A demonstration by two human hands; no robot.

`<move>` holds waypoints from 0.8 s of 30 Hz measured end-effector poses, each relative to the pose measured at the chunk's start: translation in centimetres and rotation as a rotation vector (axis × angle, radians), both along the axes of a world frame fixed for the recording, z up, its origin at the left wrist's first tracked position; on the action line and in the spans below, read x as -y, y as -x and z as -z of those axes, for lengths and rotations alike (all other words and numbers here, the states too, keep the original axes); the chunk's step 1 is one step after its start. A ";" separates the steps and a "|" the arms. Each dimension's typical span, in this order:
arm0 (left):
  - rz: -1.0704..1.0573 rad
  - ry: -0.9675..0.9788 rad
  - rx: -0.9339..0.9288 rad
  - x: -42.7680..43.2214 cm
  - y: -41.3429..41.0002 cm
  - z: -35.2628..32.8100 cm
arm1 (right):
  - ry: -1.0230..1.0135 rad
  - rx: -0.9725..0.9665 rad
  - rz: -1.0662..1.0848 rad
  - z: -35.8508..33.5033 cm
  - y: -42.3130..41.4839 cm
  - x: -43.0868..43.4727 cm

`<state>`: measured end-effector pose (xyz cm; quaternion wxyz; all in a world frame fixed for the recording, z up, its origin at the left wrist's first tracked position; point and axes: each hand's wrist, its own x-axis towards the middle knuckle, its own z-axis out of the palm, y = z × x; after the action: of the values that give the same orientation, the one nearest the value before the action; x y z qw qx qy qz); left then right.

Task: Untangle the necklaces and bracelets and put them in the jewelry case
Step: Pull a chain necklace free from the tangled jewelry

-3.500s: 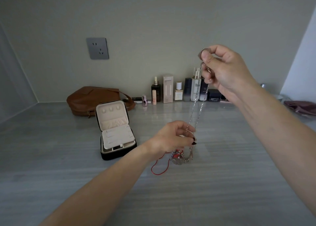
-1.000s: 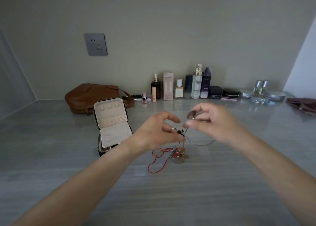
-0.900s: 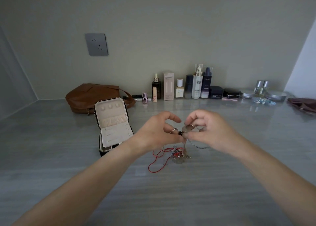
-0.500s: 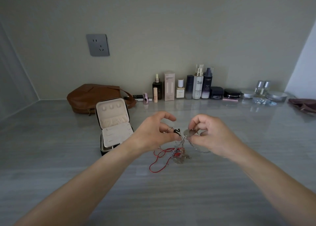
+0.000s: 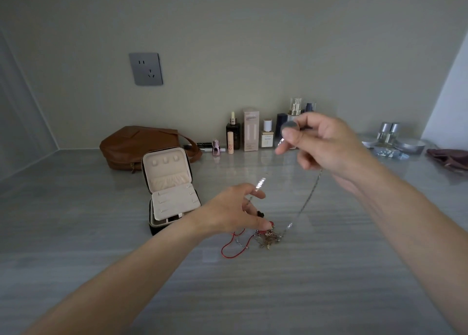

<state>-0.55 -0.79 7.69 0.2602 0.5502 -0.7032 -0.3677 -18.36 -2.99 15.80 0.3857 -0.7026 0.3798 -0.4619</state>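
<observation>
Our right hand [image 5: 326, 144] pinches a round pendant [image 5: 290, 126] high up, and its silver chain [image 5: 305, 203] runs steeply down-left to the tangle [image 5: 268, 237] on the surface [image 5: 329, 271]. Our left hand [image 5: 233, 211], nearer the tangle, pinches it with curled fingertips beside the open jewelry case [image 5: 166, 180]. Half a second ago both hands met low over the tangle; now the right has lifted, drawing the chain out.

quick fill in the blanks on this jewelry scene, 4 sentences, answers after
The case stands with its lid ____. The silver chain hangs from the ____ hand. The cord beside the tangle is ____. The bag behind the case is ____.
Missing words: open; right; red; brown.
</observation>
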 end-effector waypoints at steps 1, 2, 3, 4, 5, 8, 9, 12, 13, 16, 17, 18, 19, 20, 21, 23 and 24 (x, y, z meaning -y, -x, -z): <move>-0.003 0.007 0.017 0.0 0.1 0.1 | 0.018 0.016 -0.010 -0.8 -0.3 0.0; -0.006 0.018 0.033 0.1 0.1 0.1 | 0.040 0.032 -0.021 -1.7 -0.6 0.0; -0.007 0.030 0.051 0.2 0.2 0.0 | 0.062 0.045 -0.031 -2.5 -1.0 -0.1; -0.005 0.038 0.079 0.3 0.2 -0.3 | 0.081 0.050 -0.039 -3.4 -1.3 -0.1; 0.001 0.040 0.123 0.4 0.3 -0.6 | 0.098 0.049 -0.046 -4.2 -1.6 -0.2; 0.018 -0.013 0.268 0.5 0.8 -1.8 | 0.141 0.018 -0.046 -6.2 -2.5 0.0; 0.022 -0.055 0.297 0.4 1.1 -2.2 | 0.150 0.001 -0.039 -6.7 -2.9 0.1; 0.053 -0.134 0.418 0.4 1.5 -2.9 | 0.153 -0.061 -0.024 -7.6 -3.7 0.7; 0.063 -0.100 0.458 0.7 1.6 -2.9 | 0.141 -0.078 -0.025 -7.7 -3.8 0.8; 0.035 0.055 0.229 1.2 1.6 -3.4 | 0.073 -0.088 -0.055 -7.3 -4.0 1.2; 0.032 0.070 0.019 1.2 1.7 -3.6 | 0.039 -0.076 -0.071 -7.1 -4.1 1.2; 0.035 0.073 -0.195 1.2 1.9 -3.7 | 0.002 -0.055 -0.090 -6.9 -4.1 1.3; 0.036 0.072 -0.366 1.3 2.0 -3.9 | -0.039 -0.025 -0.112 -6.6 -4.0 1.3; 0.040 0.068 -0.491 1.4 2.0 -4.0 | -0.078 0.014 -0.137 -6.4 -4.0 1.3; 0.048 0.062 -0.587 1.4 1.9 -4.0 | -0.111 0.053 -0.159 -6.3 -3.8 1.4; 0.074 0.065 -0.730 1.7 1.7 -3.9 | -0.156 0.100 -0.184 -6.0 -3.5 1.8; 0.082 0.065 -0.782 1.7 1.6 -3.8 | -0.169 0.109 -0.181 -5.8 -3.4 2.0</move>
<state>-2.13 -2.54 11.52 0.5109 0.3315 -0.5836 -0.5371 -14.99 -5.03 21.64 0.5037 -0.6728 0.3312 -0.4289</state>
